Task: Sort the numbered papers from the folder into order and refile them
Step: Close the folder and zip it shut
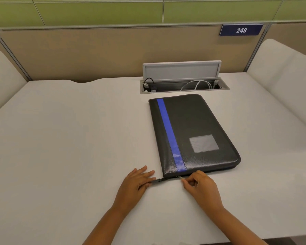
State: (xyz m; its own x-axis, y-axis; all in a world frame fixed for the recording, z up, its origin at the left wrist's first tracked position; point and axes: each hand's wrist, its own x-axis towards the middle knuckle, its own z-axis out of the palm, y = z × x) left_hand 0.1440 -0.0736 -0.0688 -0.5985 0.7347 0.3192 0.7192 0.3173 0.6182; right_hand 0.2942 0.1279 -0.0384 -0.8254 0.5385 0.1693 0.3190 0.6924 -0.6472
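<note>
A black zip folder (198, 128) with a blue stripe and a clear label window lies closed on the white desk (69, 138), right of centre. My left hand (136, 183) rests at the folder's near left corner and pinches the black zipper end tab (157, 181). My right hand (200, 186) is at the folder's near edge and pinches the small metal zipper pull (181, 177). No papers are visible; the folder's inside is hidden.
An open cable tray (184, 85) with its lid raised and cables inside sits in the desk just behind the folder. A beige partition with a blue sign reading 248 (241, 30) stands at the back. White side panels flank the desk.
</note>
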